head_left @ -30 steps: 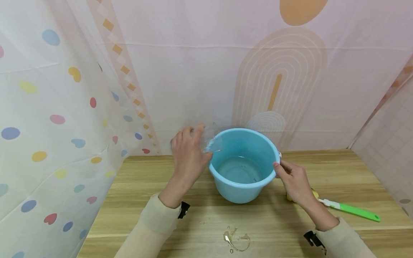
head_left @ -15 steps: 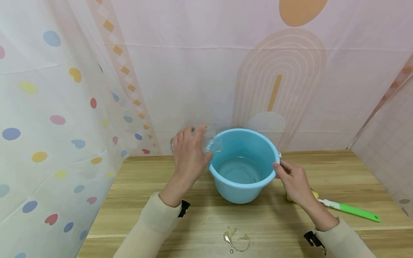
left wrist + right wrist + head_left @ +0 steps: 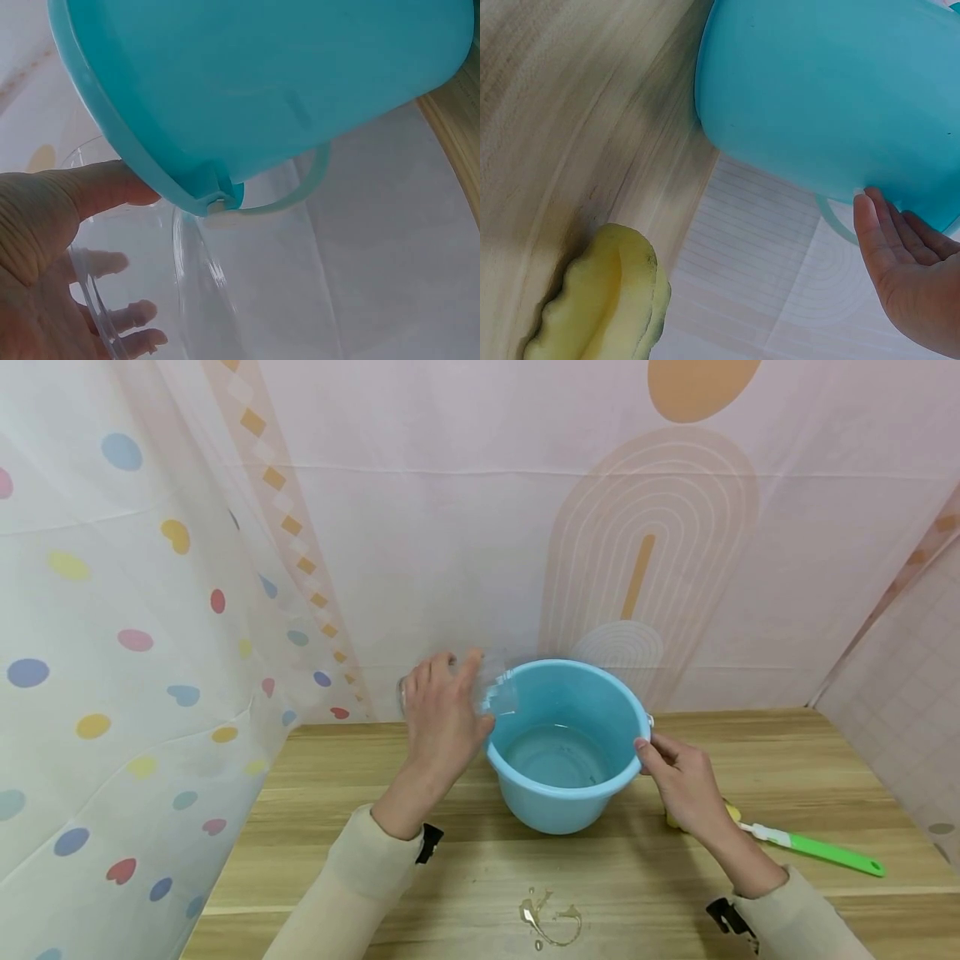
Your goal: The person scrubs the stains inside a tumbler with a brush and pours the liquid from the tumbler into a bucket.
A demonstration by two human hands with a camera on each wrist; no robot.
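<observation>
A light blue bucket point(image 3: 566, 814) stands upright on the wooden table with shallow water point(image 3: 558, 756) in its bottom. My left hand point(image 3: 444, 710) grips a clear cup point(image 3: 497, 689) at the bucket's left rim. The cup lies tipped on its side, its right end overlapping that rim. Through its clear wall the left wrist view shows my fingers point(image 3: 135, 315) spread along the far side. My right hand point(image 3: 682, 777) holds the bucket's right rim, thumb on top and fingers point(image 3: 900, 225) beneath, near the pale bail handle point(image 3: 836, 219).
Right of the bucket lies a sponge brush with a green handle point(image 3: 832, 854); its yellow sponge head point(image 3: 604, 292) is partly behind my right hand in the head view. A small puddle point(image 3: 573, 935) is at the table's front. Patterned curtains point(image 3: 450, 527) hang behind and at both sides.
Almost nothing differs: the cup in my left hand has tilted very slightly. My right hand and the bucket stay in place.
</observation>
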